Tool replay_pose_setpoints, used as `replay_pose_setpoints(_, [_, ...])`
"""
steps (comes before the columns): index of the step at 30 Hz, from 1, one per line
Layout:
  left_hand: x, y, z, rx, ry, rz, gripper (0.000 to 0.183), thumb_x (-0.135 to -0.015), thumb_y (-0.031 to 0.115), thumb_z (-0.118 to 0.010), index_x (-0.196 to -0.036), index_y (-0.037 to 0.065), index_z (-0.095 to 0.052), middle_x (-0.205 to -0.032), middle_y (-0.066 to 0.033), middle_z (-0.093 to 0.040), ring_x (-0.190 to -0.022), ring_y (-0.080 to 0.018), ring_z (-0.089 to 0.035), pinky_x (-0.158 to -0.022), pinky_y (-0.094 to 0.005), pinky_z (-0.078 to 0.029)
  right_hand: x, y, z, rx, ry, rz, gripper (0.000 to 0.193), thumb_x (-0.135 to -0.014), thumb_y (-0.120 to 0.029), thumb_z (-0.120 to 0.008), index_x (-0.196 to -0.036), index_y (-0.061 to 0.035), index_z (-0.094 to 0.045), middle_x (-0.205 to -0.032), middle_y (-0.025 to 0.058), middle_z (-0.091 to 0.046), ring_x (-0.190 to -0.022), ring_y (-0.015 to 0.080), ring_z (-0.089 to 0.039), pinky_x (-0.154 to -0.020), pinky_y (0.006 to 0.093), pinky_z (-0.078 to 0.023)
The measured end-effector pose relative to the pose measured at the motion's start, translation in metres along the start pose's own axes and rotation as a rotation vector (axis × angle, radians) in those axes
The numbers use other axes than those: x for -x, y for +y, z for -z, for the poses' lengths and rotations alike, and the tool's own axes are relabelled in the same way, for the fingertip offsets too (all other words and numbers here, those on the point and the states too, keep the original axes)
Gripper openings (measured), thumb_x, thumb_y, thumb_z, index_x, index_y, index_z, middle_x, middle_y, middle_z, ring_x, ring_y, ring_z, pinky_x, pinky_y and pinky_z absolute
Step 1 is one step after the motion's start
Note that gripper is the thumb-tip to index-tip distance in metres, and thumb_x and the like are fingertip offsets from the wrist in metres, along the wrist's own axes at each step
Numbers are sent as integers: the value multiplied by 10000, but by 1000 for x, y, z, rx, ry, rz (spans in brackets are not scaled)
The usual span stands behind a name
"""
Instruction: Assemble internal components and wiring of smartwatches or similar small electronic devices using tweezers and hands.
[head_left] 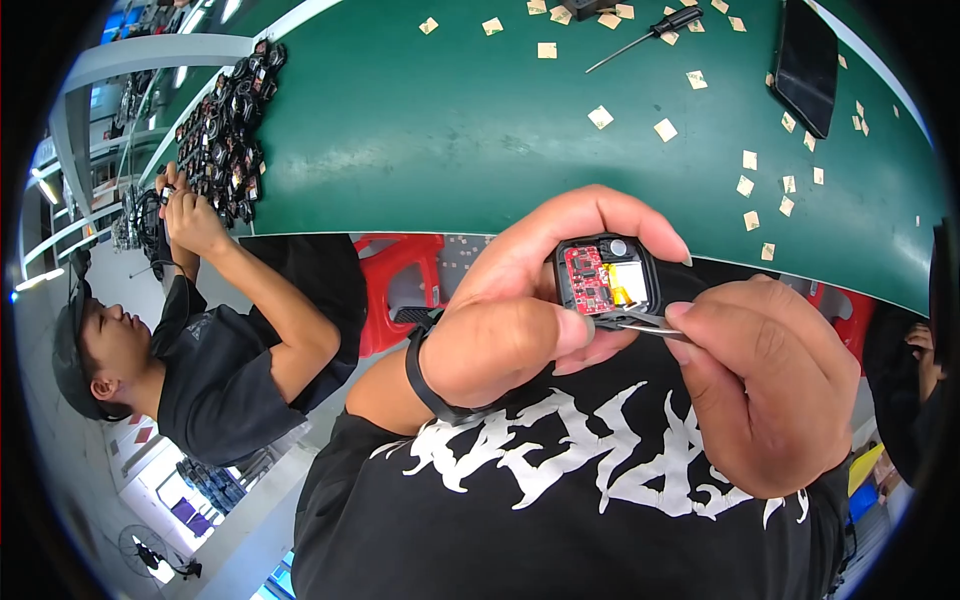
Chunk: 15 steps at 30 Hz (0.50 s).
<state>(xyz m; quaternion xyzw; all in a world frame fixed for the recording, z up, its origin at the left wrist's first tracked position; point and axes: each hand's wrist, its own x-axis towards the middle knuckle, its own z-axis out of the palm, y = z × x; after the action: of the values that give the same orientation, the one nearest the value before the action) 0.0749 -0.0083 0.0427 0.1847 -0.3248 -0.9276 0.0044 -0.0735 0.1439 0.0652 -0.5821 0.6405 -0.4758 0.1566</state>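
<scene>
My left hand (510,310) is closed around a small black device casing (652,262), with thumb and fingers on its rim. The casing's open side faces up and shows a red circuit board (588,280), a pale block with yellow tape and a round silvery part. In my right hand (775,370), thumb and forefinger pinch metal tweezers (652,327). The tweezers' tips reach the casing's lower edge, close to my left thumb. Whether they grip anything there is too small to tell.
A green table (400,130) lies ahead, with a screwdriver (645,40), a dark phone-like slab (805,70) and scattered pale square stickers (600,117). Many small black devices (225,130) are piled at the left. A co-worker (220,350) sits left by a red stool (395,285).
</scene>
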Motion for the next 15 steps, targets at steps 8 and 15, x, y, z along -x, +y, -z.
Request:
replay_pose_setpoints(8, [2, 2, 7, 60, 8, 62, 720, -692, 228, -623, -1287, -141, -454, -918, -132, -602, -618, -105, -531, -522, -235, -412, -5, 5, -2, 2, -4, 35, 321, -643, 137, -770, -943, 73, -678, -797, 161, -669, -642, 249, -638, -548, 316, -485])
replay_pose_setpoints(15, [1, 1, 13, 93, -25, 66, 682, -704, 194, -597, -1275, -150, -454, -1017, -165, -580, -645, -111, -535, -549, -231, -428, -10, 6, 3, 181, -54, 190, 381, -546, 108, -770, -912, 110, -668, -787, 179, -634, -575, 240, -563, -474, 315, -405])
